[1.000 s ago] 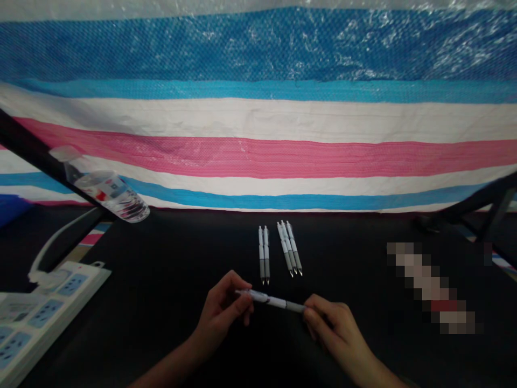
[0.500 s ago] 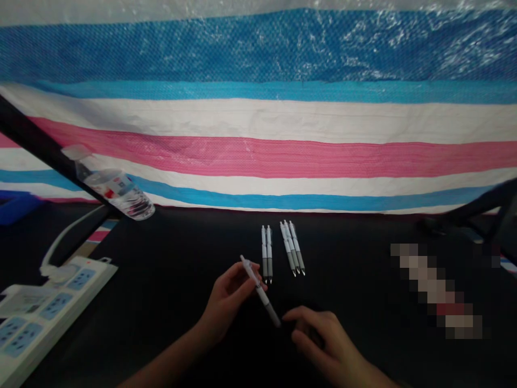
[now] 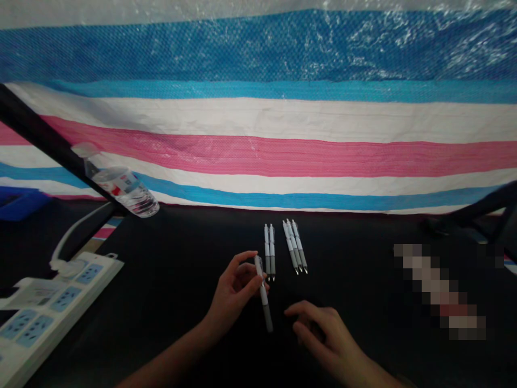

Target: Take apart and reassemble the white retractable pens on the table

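A white pen with a grey grip (image 3: pixel 264 297) is pinched by my left hand (image 3: pixel 233 285), thumb on its barrel and index fingertip at the push-button end. It points downward toward me, and its writing end is too dark to make out. My right hand (image 3: pixel 326 333) hovers to the right of the pen, apart from it, fingers loosely curled with a gap between thumb and index finger and nothing held. Beyond the hands lie a pair of matching pens (image 3: pixel 270 252) side by side and a group of three more pens (image 3: pixel 295 247), tips toward me.
On the left a white power strip (image 3: pixel 81 293) with a plugged-in cable lies on the black table (image 3: pixel 181 242). A clear water bottle (image 3: pixel 131 191) leans by a black bar (image 3: pixel 52 143). A blue tray (image 3: pixel 24 203) is at far left, a pixelated strip (image 3: pixel 438 291) at right.
My left hand has turned the pen more upright, and its index finger has moved up onto the button end. My right hand is nearly unchanged.
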A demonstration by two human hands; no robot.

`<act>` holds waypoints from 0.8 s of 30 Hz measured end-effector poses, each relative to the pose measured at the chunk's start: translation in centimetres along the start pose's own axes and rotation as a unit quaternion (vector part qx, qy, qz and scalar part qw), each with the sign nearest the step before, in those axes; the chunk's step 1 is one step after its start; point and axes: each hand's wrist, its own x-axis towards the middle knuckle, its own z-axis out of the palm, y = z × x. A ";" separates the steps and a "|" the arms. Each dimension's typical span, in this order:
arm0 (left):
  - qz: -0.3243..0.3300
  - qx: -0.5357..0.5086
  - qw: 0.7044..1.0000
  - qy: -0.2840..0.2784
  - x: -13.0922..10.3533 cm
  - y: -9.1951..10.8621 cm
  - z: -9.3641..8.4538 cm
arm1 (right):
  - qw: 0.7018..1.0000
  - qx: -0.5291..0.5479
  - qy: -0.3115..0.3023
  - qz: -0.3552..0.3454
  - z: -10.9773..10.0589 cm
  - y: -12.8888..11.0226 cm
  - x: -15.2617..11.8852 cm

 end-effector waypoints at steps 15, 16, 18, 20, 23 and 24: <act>-0.002 -0.013 1.000 0.015 0.1 -0.1 -0.2 | 1.000 0.023 0.002 0.003 0.1 0.1 0.0; -0.002 -0.013 1.000 0.014 0.1 -0.1 -0.2 | 1.000 0.020 0.004 0.001 0.1 0.1 0.1; -0.001 -0.013 1.000 0.016 0.1 0.0 -0.2 | 1.000 0.020 0.009 -0.004 0.1 0.2 0.1; -0.003 -0.014 1.000 0.024 0.1 0.1 -0.1 | 1.000 0.024 0.013 -0.007 0.1 0.3 0.1; -0.010 -0.016 0.999 0.034 0.0 0.2 -0.1 | 0.999 0.028 0.015 -0.008 0.1 0.3 0.1; -0.010 -0.017 0.999 0.035 0.0 0.2 -0.1 | 0.999 0.028 0.015 -0.009 0.1 0.3 0.1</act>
